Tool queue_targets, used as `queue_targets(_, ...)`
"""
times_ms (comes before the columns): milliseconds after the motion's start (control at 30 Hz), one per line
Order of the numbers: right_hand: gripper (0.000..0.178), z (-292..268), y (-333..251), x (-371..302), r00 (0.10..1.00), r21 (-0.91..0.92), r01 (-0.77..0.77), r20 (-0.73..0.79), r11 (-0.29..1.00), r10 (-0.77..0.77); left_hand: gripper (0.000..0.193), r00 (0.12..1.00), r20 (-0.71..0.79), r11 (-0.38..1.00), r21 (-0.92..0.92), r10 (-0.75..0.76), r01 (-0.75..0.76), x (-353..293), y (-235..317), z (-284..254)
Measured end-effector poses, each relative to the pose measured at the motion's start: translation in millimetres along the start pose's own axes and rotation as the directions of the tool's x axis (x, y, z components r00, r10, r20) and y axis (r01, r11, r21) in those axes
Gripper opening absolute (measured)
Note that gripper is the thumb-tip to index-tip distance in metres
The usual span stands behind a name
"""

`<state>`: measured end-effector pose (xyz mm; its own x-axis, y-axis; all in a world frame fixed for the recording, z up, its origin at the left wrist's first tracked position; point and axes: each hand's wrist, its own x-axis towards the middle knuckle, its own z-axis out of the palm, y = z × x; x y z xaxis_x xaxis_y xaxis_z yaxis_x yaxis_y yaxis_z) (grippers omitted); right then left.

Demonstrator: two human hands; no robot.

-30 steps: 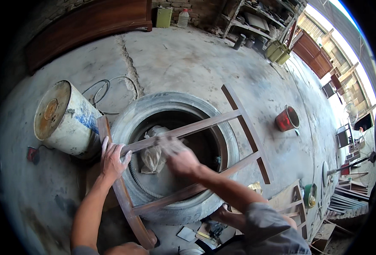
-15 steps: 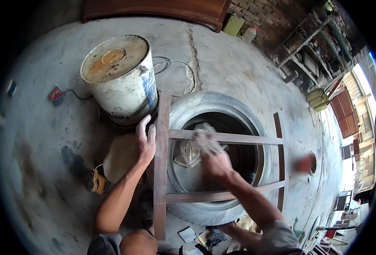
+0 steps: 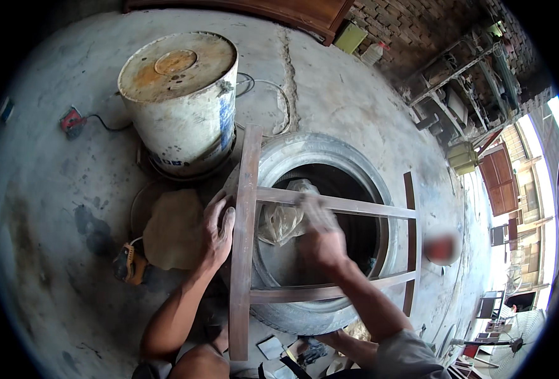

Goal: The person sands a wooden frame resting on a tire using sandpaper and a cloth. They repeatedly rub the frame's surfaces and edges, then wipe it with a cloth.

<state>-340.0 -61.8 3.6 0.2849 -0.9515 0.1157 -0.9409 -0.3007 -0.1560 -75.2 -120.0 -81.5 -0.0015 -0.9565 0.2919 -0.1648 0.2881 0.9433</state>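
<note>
A brown wooden frame (image 3: 244, 252) with two crosspieces rests across a grey tyre (image 3: 317, 142). My left hand (image 3: 218, 230) is beside the frame's long left rail, fingers bent and apart, close against its outer edge; it grips nothing that shows. Over the upper crosspiece (image 3: 368, 207) is my right hand (image 3: 322, 230), smeared by motion. Its fingers lie across the wood near the left end, and whether anything is under them cannot be made out. A crumpled clear plastic bag (image 3: 280, 226) lies in the tyre's opening, behind the crosspiece.
A large stained white drum (image 3: 181, 120) stands beyond my left hand. A yellow power tool (image 3: 130, 264) and a tan sheet (image 3: 173, 230) lie at left, a red tool (image 3: 72, 122) farther off. Right of the frame is a blurred red container (image 3: 442, 246); a fan (image 3: 516, 344) stands lower right.
My left hand's raised fingers have lowered and bent in toward the rail. The right hand remains blurred at the upper crosspiece, shifted slightly right. The whole view has shifted a little.
</note>
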Motion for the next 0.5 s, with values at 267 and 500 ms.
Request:
queue_targets(267, 0.060, 3.8, -63.0, 31.1, 0.994, 0.098, -0.109, -0.016, 0.989, 0.111, 0.041, 0.999, 0.000, 0.996, -0.071, -0.054, 0.054, -2.8, 5.3, 9.3)
queue_targets(500, 0.056, -2.8, -11.6, 10.9, 1.000, 0.031, 0.020, 0.011, 0.999, -0.020, 0.035, 0.994, -0.045, 0.991, 0.094, 0.100, -0.096, -10.8, -45.7, 2.6)
